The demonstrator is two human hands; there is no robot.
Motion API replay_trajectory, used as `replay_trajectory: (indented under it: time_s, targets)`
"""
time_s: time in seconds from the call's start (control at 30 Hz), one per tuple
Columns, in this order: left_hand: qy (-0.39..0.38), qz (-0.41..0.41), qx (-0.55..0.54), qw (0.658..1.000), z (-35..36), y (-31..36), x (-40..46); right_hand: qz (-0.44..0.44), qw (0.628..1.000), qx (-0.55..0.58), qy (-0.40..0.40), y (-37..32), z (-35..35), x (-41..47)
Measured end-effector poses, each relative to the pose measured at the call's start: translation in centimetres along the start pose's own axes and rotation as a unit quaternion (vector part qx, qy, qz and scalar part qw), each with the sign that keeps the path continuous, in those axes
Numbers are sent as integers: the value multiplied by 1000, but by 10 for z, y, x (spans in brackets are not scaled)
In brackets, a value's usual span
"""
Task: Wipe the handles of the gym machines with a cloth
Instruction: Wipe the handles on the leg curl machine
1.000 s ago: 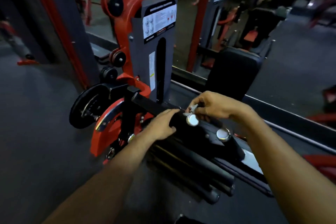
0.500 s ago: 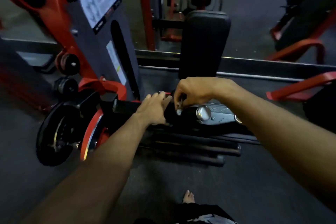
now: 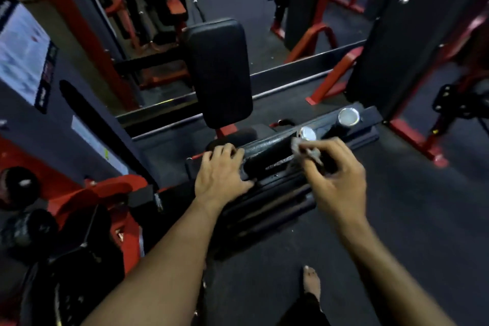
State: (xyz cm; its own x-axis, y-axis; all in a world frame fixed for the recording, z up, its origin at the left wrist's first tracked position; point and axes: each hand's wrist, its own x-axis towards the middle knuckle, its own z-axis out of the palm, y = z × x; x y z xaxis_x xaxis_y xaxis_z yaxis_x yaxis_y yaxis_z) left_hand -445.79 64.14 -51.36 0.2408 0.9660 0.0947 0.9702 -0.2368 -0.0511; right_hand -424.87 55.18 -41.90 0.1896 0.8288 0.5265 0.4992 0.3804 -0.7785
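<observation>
Head view: your right hand (image 3: 334, 180) pinches a small grey cloth (image 3: 304, 149) against the black handle (image 3: 270, 153), just below its chrome end cap (image 3: 307, 133). Your left hand (image 3: 222, 176) rests flat and relaxed on the handle's near end. Dark floor (image 3: 397, 219) lies bare to the right.

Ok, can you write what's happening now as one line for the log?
left hand: resting on black handle | right hand: pinching cloth beside handle's shiny end cap | step: wiping handle
</observation>
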Motion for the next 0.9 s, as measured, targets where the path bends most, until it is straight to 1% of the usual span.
replay_trajectory:
  time_s: [0.03,0.07,0.1,0.2,0.27,0.33,0.37,0.43,0.5,0.67,0.7,0.77,0.83,0.9]
  targets:
    - [-5,8,-3,1000,2,-1,-1,28,999,-16,42,9,2,-18]
    - [-18,9,-17,1000,3,-2,0,33,997,-35,66,17,4,-28]
    - [-37,13,-36,999,2,-4,3,18,995,-54,82,20,8,-32]
    - [-79,43,-52,995,-3,-11,12,-77,988,-104,89,22,27,-17]
    - [-79,60,-35,994,-4,-12,13,-122,977,-129,115,30,43,-4]
    - [-72,52,-25,996,-3,-11,11,-150,968,-145,138,40,59,-2]
    - [-71,51,-22,996,-1,-11,12,-159,967,-151,134,48,68,-5]
    - [-68,52,-32,996,3,-11,13,-159,971,-159,84,61,87,-20]
    - [-67,52,-45,995,4,-14,12,-142,978,-148,36,68,106,-34]
    - [-52,57,-42,996,8,-13,14,-97,992,-70,52,74,112,-49]
    - [-50,59,-38,996,8,-13,12,-71,994,-50,74,72,106,-52]
    - [-51,60,-28,997,5,-12,11,-22,987,-21,156,61,86,-47]
    - [-51,56,-20,997,4,-12,10,-27,969,-9,246,44,62,-29]
    - [-53,57,-20,997,4,-10,10,-34,953,-3,301,31,42,-7]
